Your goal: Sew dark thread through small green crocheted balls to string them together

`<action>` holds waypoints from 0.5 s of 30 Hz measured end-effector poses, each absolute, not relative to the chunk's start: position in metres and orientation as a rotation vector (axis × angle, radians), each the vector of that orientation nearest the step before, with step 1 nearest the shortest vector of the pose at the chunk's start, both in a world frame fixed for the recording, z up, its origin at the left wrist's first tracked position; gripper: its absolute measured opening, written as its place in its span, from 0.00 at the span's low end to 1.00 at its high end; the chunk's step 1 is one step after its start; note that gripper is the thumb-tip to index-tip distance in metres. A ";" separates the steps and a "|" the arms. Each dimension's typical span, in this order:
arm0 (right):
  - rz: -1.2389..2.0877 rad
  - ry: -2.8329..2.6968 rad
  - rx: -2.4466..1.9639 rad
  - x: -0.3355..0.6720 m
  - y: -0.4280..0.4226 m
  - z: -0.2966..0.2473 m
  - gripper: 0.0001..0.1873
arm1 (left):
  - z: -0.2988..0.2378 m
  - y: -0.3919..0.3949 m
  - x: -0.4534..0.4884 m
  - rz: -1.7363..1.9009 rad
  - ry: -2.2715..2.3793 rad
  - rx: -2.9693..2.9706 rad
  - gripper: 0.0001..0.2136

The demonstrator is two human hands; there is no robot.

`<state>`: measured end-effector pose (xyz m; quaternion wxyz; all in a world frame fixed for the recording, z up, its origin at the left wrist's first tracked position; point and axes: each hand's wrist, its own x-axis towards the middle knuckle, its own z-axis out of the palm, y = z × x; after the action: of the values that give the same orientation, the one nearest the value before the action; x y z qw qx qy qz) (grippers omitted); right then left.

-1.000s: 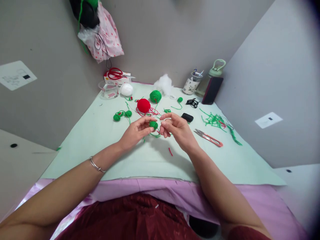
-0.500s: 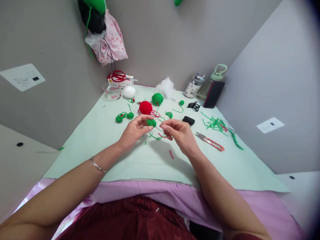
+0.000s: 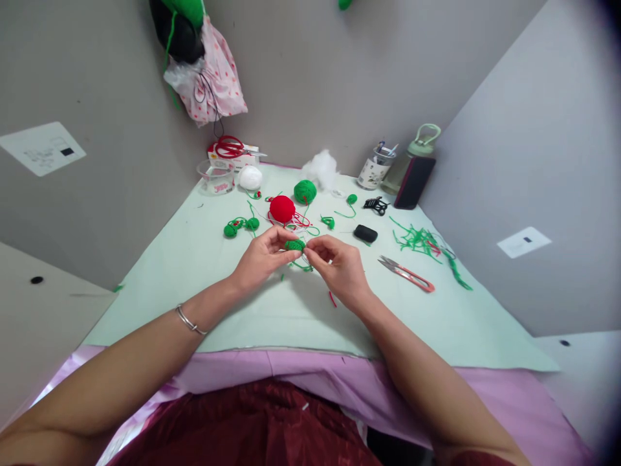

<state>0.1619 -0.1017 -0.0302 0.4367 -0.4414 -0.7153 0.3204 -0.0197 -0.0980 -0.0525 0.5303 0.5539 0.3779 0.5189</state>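
My left hand (image 3: 264, 257) pinches a small green crocheted piece (image 3: 294, 245) between thumb and fingers, just above the table. My right hand (image 3: 337, 264) is closed at the right end of that piece, its thumb and forefinger pressed together. Whatever lies between those right fingertips is too small to make out. Green yarn strands (image 3: 305, 266) hang below the piece. Just behind the hands sit a red yarn ball (image 3: 282, 208) and a green yarn ball (image 3: 305, 191).
Orange-handled thread snips (image 3: 407, 274) and green yarn scraps (image 3: 417, 239) lie to the right, near a black case (image 3: 365, 233). At the back stand a pen cup (image 3: 375, 169), a bottle (image 3: 421, 152), a phone (image 3: 414, 183), white stuffing (image 3: 321, 169) and a plastic tub (image 3: 217, 178).
My right hand has moved left to meet the green crocheted piece. The piece has tilted in my left hand and now looks flatter.
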 end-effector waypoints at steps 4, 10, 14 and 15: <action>0.808 -1.762 -1.118 0.165 -0.094 -0.034 0.05 | -0.052 -0.098 -0.021 1.210 0.867 1.305 0.14; 1.046 -1.453 -1.085 0.184 -0.073 -0.030 0.12 | -0.043 -0.101 -0.020 1.128 0.703 1.205 0.14; 1.213 -1.224 -0.953 0.195 -0.071 -0.015 0.15 | -0.045 -0.099 -0.022 1.092 0.714 1.183 0.14; 1.262 -1.198 -0.925 0.196 -0.072 -0.012 0.16 | -0.047 -0.097 -0.023 1.083 0.726 1.198 0.14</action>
<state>0.1958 -0.0724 -0.0118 0.5525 -0.3910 -0.5068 0.5338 -0.0226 -0.0973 -0.0468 0.6331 0.5237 0.3172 0.4736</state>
